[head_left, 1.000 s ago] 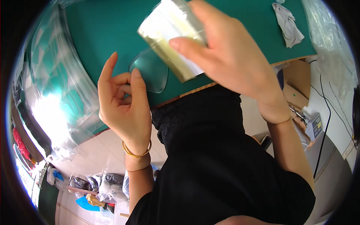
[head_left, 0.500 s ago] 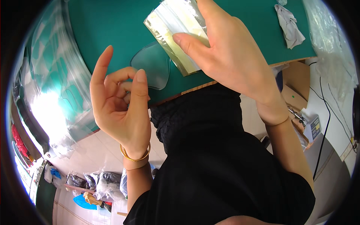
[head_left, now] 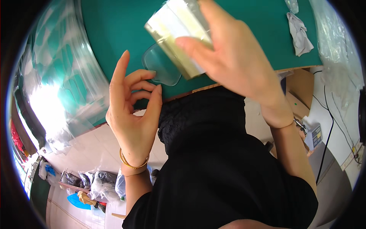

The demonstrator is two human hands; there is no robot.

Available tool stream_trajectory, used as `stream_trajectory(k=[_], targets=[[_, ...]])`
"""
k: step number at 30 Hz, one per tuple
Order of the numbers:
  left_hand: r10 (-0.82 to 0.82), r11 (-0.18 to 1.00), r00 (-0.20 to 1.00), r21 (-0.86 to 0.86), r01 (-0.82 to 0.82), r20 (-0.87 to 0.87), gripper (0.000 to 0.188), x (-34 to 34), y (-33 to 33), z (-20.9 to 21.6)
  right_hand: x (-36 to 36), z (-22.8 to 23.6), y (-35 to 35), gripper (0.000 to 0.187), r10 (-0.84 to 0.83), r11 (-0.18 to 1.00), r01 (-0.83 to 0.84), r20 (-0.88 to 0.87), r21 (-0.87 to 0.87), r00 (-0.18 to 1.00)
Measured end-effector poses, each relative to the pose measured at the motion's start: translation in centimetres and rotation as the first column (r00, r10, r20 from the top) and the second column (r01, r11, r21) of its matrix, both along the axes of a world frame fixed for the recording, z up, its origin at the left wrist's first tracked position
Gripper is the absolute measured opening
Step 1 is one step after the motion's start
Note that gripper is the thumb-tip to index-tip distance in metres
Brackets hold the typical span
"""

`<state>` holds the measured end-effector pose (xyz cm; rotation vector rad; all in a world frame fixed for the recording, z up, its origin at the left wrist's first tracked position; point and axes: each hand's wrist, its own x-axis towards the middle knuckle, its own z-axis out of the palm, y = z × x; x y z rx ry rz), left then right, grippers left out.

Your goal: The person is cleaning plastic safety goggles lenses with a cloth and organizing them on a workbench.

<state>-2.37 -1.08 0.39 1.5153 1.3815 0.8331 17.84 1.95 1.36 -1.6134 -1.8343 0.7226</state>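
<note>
A boxy, pale yellow and white bundle with a shiny clear surface (head_left: 177,32) is gripped in my right hand (head_left: 240,57), the thumb lying across its face. It is blurred, so its exact kind does not show. Below and left of it, a thin clear plastic piece with rounded edges (head_left: 162,65) lies on the green tabletop (head_left: 114,26), partly covered by the bundle. My left hand (head_left: 133,103) is open at that piece's near left edge, fingers loosely curved and apart. One fingertip overlaps the edge; whether it touches cannot be told. A gold bangle circles the left wrist.
Clear plastic sheets with rounded shapes (head_left: 68,72) cover the table's left side. A crumpled grey-white cloth (head_left: 300,34) lies at the far right, beside clear plastic film (head_left: 335,49). Bagged items (head_left: 103,183) are on the floor at lower left; black cables (head_left: 326,141) hang at right.
My left hand has moved right and slightly toward me, still open. The right hand keeps hold of the bundle, nearly in place but now blurred. The whole view has shifted a little.
</note>
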Motion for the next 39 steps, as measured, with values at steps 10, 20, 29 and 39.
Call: stream_trajectory(k=[10, 20, 29, 39], targets=[[0.101, 0.994, 0.992, 0.05, -0.097, -0.077, 0.059, -1.2, -0.4, 0.4, -2.1, -0.5, -0.5, 0.034, 0.047, 0.997, -0.052, -0.08, -0.051, 0.996], [-0.254, 0.81, 0.846, 0.375, 0.451, -0.468, 0.041, 1.7, 4.0, 3.5, 9.6, 0.3, 0.5, 0.038, -0.197, 0.974, 0.209, -0.124, 0.086, 0.972], [-0.396, 0.7, 0.672, 0.267, 0.662, -0.626, 0.026, 6.1, 7.6, 3.2, 19.6, 2.4, 4.5, 0.03, -0.413, 0.901, 0.246, 0.535, 0.356, 0.737], [0.056, 0.607, 0.808, 0.662, 0.439, -0.586, 0.031, 5.2, 14.9, 17.6, 24.0, 2.2, 7.3, 0.026, -0.193, 0.981, 0.153, 0.583, 0.117, 0.789]])
